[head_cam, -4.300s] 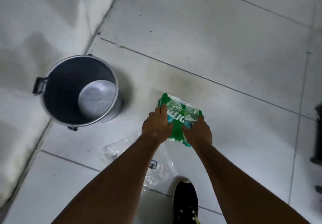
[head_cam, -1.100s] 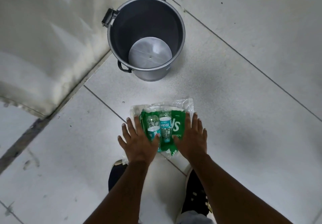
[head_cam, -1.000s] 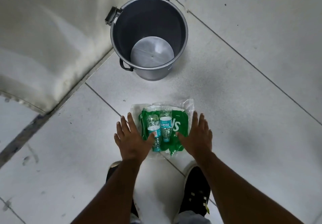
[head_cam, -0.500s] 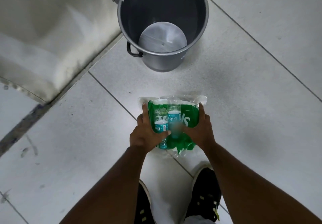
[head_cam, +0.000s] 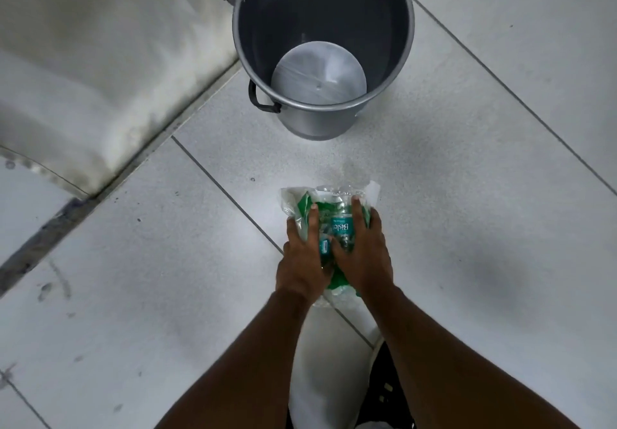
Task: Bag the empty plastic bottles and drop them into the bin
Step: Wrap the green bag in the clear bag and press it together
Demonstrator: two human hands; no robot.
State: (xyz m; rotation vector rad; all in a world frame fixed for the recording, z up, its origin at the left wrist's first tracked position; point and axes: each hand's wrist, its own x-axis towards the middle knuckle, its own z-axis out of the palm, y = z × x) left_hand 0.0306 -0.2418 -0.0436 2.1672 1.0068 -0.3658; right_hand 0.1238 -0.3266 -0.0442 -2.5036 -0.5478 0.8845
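Observation:
A clear and green plastic bag [head_cam: 293,203] holds empty plastic bottles; one bottle's blue label [head_cam: 341,226] shows between my hands. My left hand [head_cam: 302,258] grips the bag's left side and my right hand [head_cam: 362,255] grips its right side, squeezing it together over the floor. The grey metal bin [head_cam: 320,118] stands open and empty just beyond the bag, its inside bottom visible. The lower part of the bag is hidden under my hands.
A white wall [head_cam: 83,61] with a dark skirting line runs diagonally at the left, close to the bin. The bin has a black side handle [head_cam: 258,99]. My black shoe [head_cam: 387,392] stands on the white floor tiles at the bottom.
My hands have closed in from the bag's sides and now squeeze it between them. The view has moved closer to the bin.

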